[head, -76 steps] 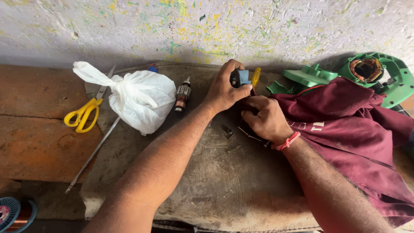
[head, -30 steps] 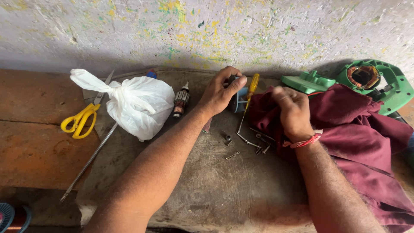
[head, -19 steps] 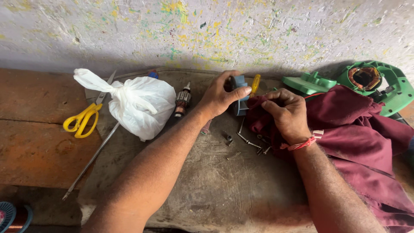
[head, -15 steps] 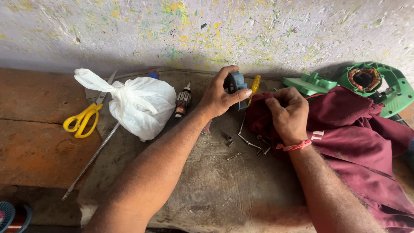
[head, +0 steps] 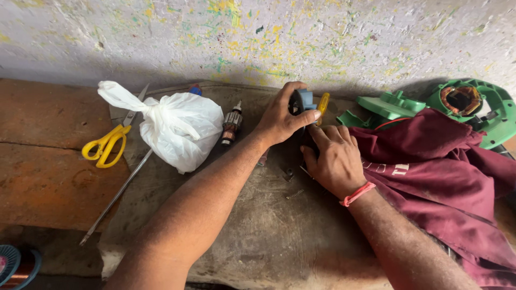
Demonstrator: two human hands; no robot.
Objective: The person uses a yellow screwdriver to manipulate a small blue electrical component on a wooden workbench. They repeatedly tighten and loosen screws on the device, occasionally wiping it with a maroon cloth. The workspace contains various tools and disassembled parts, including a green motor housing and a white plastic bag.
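Observation:
My left hand (head: 282, 115) grips a small blue-grey plastic part (head: 303, 100) near the back wall, with a yellow-handled tool (head: 322, 106) just beside it. My right hand (head: 332, 158) lies palm down right below that part, fingers pointing at it, with a pink band on its wrist. What is under the right palm is hidden. A small spring (head: 294, 194) and a dark screw (head: 289, 174) lie on the worn grey mat (head: 258, 236) close to the right hand.
A knotted white plastic bag (head: 180, 129), a motor armature (head: 231, 124), yellow-handled scissors (head: 107, 144) and a long metal rod (head: 115, 197) lie to the left. A maroon cloth (head: 446, 177) and green plastic housings (head: 473, 107) sit to the right. A copper wire spool (head: 16, 266) is bottom left.
My right hand has dropped from the part's side to lie flat on the mat below it. My left hand still holds the blue-grey part in about the same place.

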